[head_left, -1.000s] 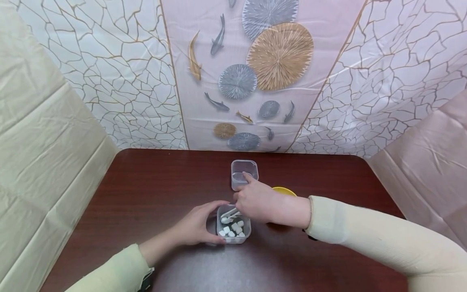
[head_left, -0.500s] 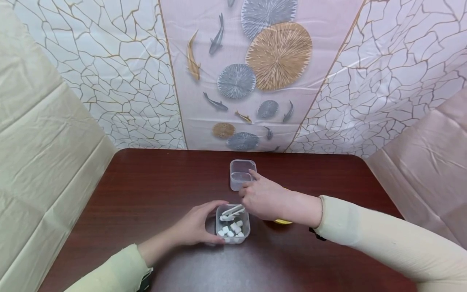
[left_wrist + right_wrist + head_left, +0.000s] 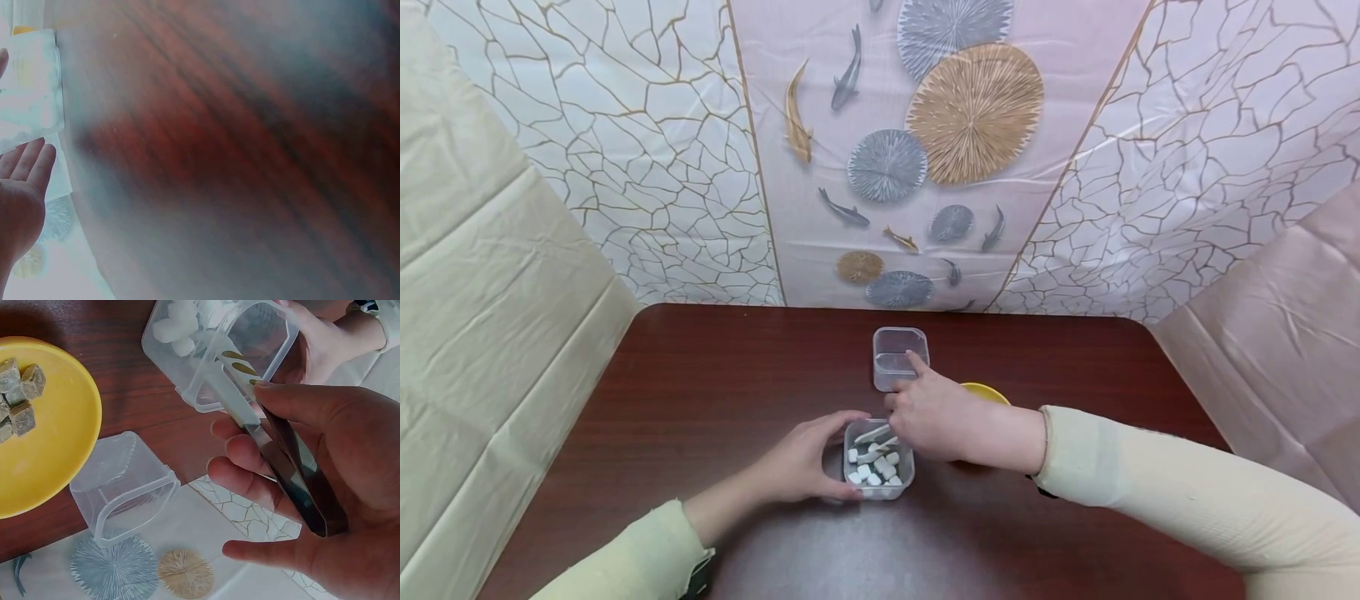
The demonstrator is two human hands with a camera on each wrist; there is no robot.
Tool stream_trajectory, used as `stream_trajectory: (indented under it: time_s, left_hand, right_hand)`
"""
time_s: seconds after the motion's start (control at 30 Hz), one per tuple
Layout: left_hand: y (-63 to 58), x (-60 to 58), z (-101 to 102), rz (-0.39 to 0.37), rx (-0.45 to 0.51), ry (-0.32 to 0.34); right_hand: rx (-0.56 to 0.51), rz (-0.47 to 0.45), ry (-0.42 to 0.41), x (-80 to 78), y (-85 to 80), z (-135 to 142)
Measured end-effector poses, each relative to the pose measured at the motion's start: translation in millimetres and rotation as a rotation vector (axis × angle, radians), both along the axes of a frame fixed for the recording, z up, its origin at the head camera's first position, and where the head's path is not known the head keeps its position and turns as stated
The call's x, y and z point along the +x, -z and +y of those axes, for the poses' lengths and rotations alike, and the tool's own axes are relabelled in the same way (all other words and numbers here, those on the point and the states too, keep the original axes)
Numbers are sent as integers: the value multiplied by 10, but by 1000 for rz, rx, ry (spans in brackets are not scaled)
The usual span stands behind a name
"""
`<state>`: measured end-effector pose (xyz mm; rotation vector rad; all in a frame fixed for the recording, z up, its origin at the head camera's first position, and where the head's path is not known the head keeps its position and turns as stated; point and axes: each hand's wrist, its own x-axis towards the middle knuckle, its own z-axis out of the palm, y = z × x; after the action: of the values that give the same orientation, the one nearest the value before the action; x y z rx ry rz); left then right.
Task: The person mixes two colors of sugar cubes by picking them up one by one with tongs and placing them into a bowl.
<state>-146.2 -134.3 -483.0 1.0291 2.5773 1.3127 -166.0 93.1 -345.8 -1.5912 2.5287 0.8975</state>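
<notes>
A clear plastic container (image 3: 880, 494) with several small white cube-like pieces (image 3: 883, 469) in it stands in front of me. My left hand (image 3: 805, 461) holds it from the left, thumb at the near side and fingers at the far side. My right hand (image 3: 931, 414) holds a pair of tongs (image 3: 294, 478), metal at the bend with white tips, pinched between thumb and fingers. The tips reach down into the container, apart from each other, among the white pieces. In the head view the right hand hides the tongs' bend.
Behind lies a second clear plastic container (image 3: 887, 381), its inside bare of pieces. A yellow plate (image 3: 75, 462) bearing several brown cubes (image 3: 24, 419) is partly hidden under the right forearm in the head view. Everything stands on a dark red-brown table (image 3: 722, 375).
My right hand moved slightly right, then back left with the tongs. The tongs' tips have spread and sit lower among the white pieces. My left hand and the container stay put.
</notes>
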Motion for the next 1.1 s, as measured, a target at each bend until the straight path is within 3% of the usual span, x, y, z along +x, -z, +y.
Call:
stream_trajectory:
  time_s: [0.63, 0.93, 1.1]
  left_hand:
    - [-8, -12, 17, 6, -8, 1]
    - [-11, -6, 15, 7, 10, 12]
    - [-14, 0, 12, -7, 24, 20]
  right_hand:
    - [-15, 38, -78, -11, 77, -117]
    - [-62, 18, -66, -4, -60, 3]
    - [-134, 56, -115, 4, -137, 156]
